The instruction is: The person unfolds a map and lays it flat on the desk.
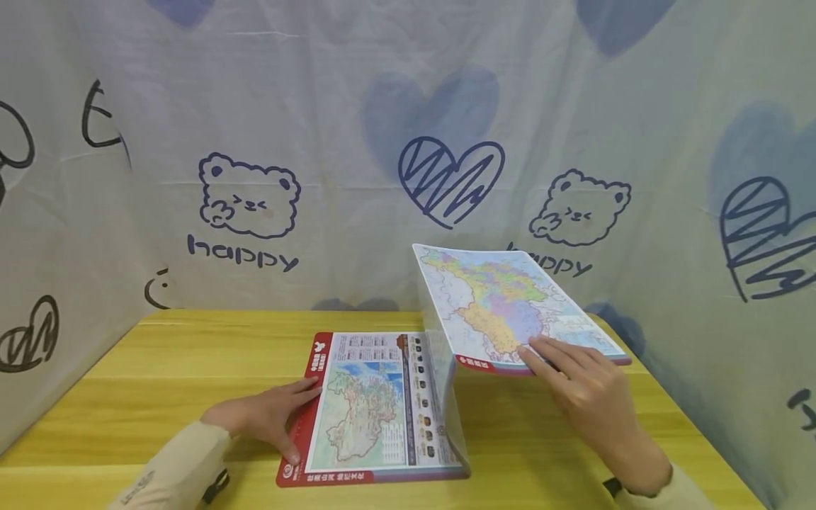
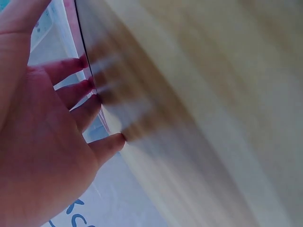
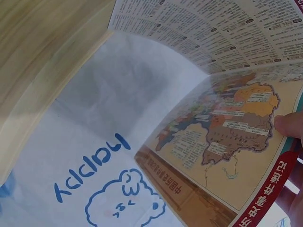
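Pinches the raised panel (image 1: 497,304) of a folding map (image 1: 441,368) in the right hand (image 1: 593,393)

Grips its near edge between thumb below and fingers above, with coloured print stretching away beyond the fingertips; rests the left hand (image 1: 270,418), with fingers spread and uncurled, on the red edge of the flat panel (image 1: 363,418), with more print just right of those fingertips and bare yellow table (image 1: 185,361) to their left

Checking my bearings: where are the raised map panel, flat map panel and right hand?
Raised map panel (image 1: 506,301), head view: middle of upper face.
Flat map panel (image 1: 365,412), head view: middle of printed map.
Right hand (image 1: 589,392), head view: back of the hand.
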Demonstrator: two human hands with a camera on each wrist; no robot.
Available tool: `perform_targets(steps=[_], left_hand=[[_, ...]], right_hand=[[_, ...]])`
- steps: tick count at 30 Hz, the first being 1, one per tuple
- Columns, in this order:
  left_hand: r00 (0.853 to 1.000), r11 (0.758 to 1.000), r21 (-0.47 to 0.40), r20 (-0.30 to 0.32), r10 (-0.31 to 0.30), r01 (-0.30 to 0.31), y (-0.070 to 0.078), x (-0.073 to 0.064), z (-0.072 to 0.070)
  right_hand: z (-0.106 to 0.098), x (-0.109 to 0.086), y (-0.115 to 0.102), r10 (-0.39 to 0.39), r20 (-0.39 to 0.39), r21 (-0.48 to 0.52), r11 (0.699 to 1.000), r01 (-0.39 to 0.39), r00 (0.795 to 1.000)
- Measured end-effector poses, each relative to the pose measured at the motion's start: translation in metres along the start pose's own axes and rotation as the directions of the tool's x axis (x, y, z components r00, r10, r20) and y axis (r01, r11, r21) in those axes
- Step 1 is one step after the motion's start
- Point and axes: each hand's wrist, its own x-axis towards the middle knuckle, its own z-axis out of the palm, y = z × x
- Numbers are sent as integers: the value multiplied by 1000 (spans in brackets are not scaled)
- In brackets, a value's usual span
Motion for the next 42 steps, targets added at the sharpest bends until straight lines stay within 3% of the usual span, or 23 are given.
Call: perform_targets(steps=[6, 25, 42], left_hand=[[1000, 1000, -5, -5, -10, 10, 1, -1, -1], [1000, 1000, 19, -6, -12, 12, -9, -8, -5], [998, 998, -19, 1, -60, 60, -26, -10, -9]], right_hand=[[-1, -3, 5, 18, -20, 0, 1000, -18, 1000], [-13, -16, 19, 98, 47, -19, 995, -97, 994], [-15, -27, 30, 76, -8, -45, 996, -77, 997]])
